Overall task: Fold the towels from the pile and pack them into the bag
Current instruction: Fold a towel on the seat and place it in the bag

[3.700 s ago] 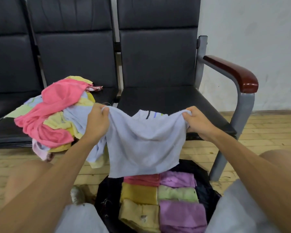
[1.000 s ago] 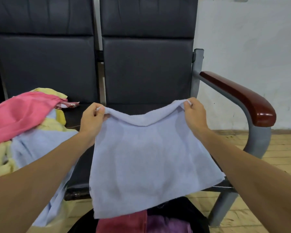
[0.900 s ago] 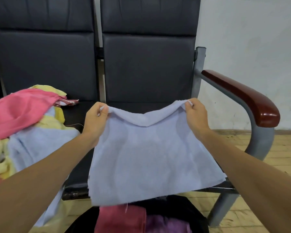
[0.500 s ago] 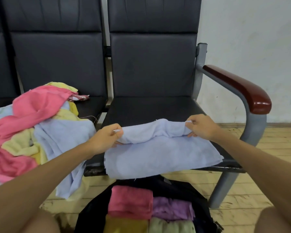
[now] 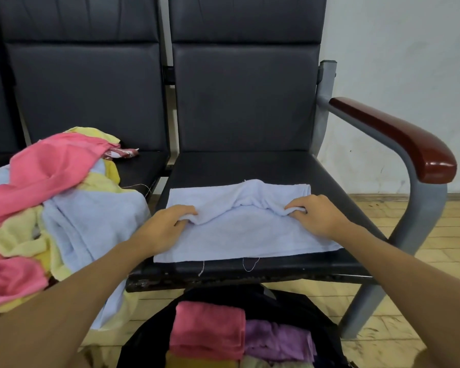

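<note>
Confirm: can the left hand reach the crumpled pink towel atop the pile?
Probably yes. The crumpled pink towel lies uncovered, left of the left hand, nothing blocking. That hand pinches the pale blue towel on the black seat, so it must let go first.

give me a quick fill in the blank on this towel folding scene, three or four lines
1. The left hand and the right hand each grip a bunched fold of the light blue towel, which lies on the ____ of the black chair.
2. The unfolded pile sits on the person's ____ side.
3. In the black bag, the folded pink towel lies beside a folded ____ one.
4. The chair's wooden armrest is on the ____ side.

Missing words: seat; left; purple; right
</note>
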### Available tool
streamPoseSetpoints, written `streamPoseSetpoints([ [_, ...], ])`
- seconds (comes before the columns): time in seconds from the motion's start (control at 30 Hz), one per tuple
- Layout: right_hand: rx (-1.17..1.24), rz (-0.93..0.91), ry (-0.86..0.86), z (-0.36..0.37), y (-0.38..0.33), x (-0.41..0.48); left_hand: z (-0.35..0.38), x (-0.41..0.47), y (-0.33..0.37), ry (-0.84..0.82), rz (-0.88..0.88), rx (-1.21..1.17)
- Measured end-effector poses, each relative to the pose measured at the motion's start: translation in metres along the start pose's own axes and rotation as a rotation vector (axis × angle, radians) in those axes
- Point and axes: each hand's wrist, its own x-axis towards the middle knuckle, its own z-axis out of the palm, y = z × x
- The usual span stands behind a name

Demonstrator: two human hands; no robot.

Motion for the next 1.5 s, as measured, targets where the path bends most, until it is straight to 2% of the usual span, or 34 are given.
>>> streamPoseSetpoints([
  [0.2, 0.093, 0.036, 0.204, 0.000, -0.009, 0.005, -0.004, -0.003, 0.025, 0.180, 0.023, -0.141],
  [0.4, 0.112, 0.059, 0.363, -0.030, -0.007, -0.024, -0.026, -0.023, 0.039, 0.335, -0.061, -0.249],
  [0.5, 0.082, 0.094, 0.321, -0.039, 0.000, -0.044, -0.038, -0.040, 0.042, 0.343, -0.055, -0.246],
  [0.67, 0.015, 0.020, 0.178, -0.047, 0.011, -0.070, -0.052, -0.056, 0.044, 0.250, -0.033, -0.262],
  [0.77, -0.049, 0.021, 0.058, -0.049, 0.010, -0.078, -0.058, -0.063, 0.044, 0.065, -0.114, -0.482],
  [0.87, -0.043, 0.081, -0.069, -0.049, 0.005, -0.081, -0.060, -0.065, 0.034, -0.140, -0.140, -0.342],
  [0.93, -0.012, 0.120, -0.067, -0.048, 0.002, -0.077, -0.057, -0.063, 0.032, -0.233, -0.128, -0.222],
  [1.0, 0.001, 0.152, -0.040, -0.044, 0.000, -0.071, -0.047, -0.056, 0.028, -0.168, -0.207, -0.181],
  [1.1, -0.035, 0.243, 0.024, -0.035, 0.001, -0.057, -0.031, -0.037, 0.018, 0.034, -0.283, 0.059],
  [1.23, -0.062, 0.442, 0.026, -0.027, 0.005, -0.037, -0.023, -0.022, 0.005, -0.017, -0.505, 0.233],
  [1.3, -0.010, 0.514, -0.004, -0.024, 0.004, -0.030, -0.021, -0.018, 0.004, -0.058, -0.537, 0.279],
  [1.4, 0.059, 0.551, -0.027, -0.021, 0.000, -0.024, -0.018, -0.017, 0.016, -0.057, -0.527, 0.184],
  [1.5, 0.098, 0.567, -0.073, -0.019, -0.006, -0.022, -0.020, -0.020, 0.026, 0.096, -0.584, -0.107],
])
